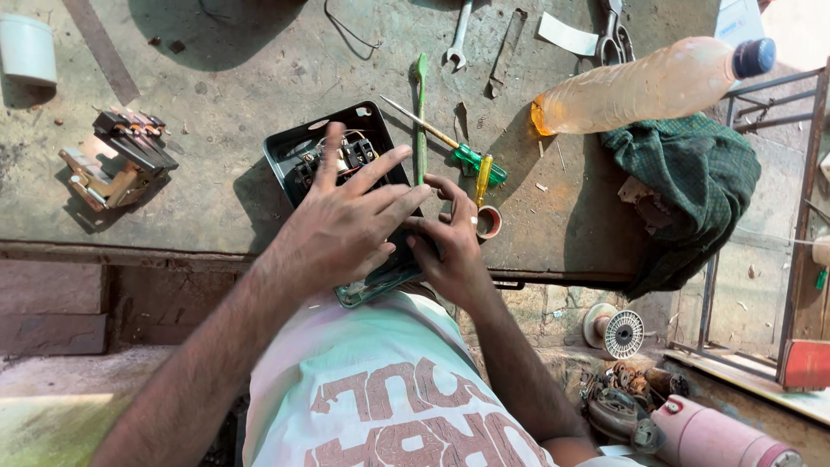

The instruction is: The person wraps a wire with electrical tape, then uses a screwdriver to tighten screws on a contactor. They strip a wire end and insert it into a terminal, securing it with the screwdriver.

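Your left hand (346, 227) lies flat, fingers spread, pressing the black switch box (322, 154) at the tabletop (225, 95) edge. Your right hand (451, 246) curls its fingers around the box's near corner. Beyond lie a green screwdriver (456, 151) and a plastic bottle (644, 85).

a white and blue carton (740, 19) at the top right corner; a white paper slip (566, 35) just left of it

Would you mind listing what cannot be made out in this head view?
- Near half of the black box: covered by the left hand and right hand.
- Right hand's fingertips: hidden behind the left hand, so its grip is unclear.
- Scissors: handles cut off by the top edge.
- White cup: cut by the left edge.
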Demonstrator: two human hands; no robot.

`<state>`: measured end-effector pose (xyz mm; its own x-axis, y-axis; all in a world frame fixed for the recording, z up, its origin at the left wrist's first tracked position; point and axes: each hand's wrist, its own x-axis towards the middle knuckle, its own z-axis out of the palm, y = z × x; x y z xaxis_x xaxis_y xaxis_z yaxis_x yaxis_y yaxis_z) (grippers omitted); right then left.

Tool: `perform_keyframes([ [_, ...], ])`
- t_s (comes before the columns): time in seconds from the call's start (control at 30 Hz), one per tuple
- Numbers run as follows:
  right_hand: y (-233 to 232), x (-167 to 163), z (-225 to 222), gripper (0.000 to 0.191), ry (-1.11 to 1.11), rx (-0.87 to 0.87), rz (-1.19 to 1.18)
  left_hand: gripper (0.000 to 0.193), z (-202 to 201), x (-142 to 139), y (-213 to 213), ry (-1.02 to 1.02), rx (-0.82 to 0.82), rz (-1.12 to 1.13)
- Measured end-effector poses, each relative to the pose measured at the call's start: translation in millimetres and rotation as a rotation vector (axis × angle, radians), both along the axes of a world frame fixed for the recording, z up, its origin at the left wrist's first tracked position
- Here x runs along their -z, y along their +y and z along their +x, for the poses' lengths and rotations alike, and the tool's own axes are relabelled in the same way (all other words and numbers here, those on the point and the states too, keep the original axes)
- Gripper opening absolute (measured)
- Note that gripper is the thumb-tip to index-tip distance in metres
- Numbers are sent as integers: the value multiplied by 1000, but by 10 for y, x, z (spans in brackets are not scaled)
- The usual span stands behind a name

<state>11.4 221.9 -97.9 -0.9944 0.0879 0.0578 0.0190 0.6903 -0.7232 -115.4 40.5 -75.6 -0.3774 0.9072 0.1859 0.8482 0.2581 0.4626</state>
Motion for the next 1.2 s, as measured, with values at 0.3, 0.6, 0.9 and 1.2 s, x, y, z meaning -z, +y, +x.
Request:
perform_keyframes([
  [0.3, -187, 65, 293, 42, -28, 76, 129, 81, -208, -289, 204, 5, 345, -445],
  [0.6, -253, 20, 435, 32, -13, 83, 293, 88, -280, -398, 301, -55, 439, -622],
  [0.9, 334, 1, -28, 40, 147, 441, 594, 95, -319, -241, 226, -82, 389, -645],
  [1.2, 301, -174, -251, 72, -34, 566, 18, 117, -348, -95, 153, -200, 318, -466],
])
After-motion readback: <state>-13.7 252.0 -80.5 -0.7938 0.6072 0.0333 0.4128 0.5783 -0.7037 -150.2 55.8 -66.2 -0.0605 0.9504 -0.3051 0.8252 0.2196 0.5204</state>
